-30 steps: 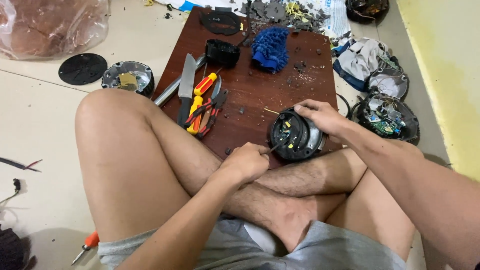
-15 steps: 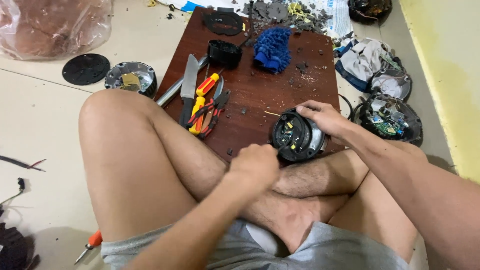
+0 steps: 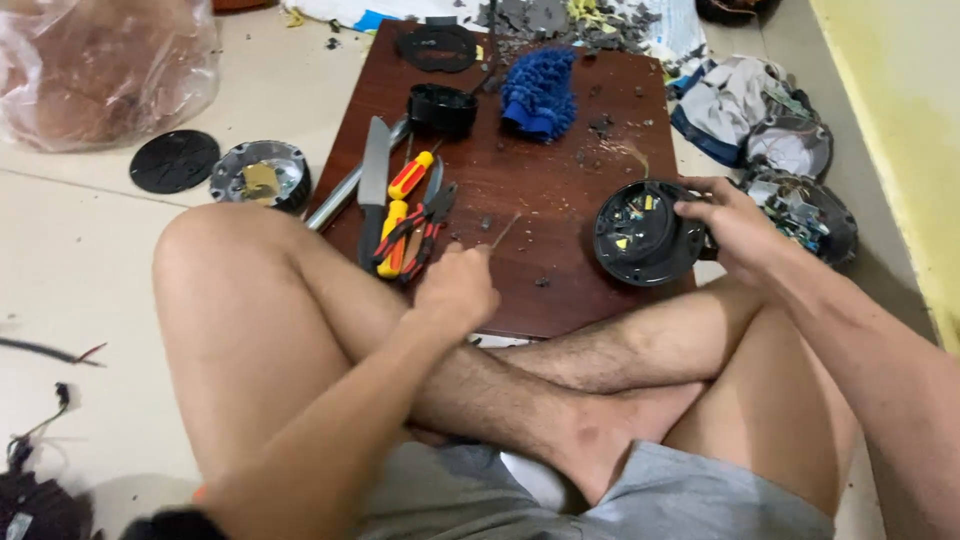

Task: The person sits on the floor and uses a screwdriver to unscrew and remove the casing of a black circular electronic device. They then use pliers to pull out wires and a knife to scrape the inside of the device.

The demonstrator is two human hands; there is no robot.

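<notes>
A: What's the setting?

B: A dark brown wooden board on a pale tiled floor, with a person sitting cross-legged behind it.

A: And the hands?

B: The right hand grips the rim of a round black plastic housing with exposed electronics. The left hand is closed around a thin metal screwdriver, whose shaft slants up and rightward; the housing lies right of those fingers, apart from the tip

Right hand grips a round black housing on the brown board; left hand holds a thin tool.
</notes>
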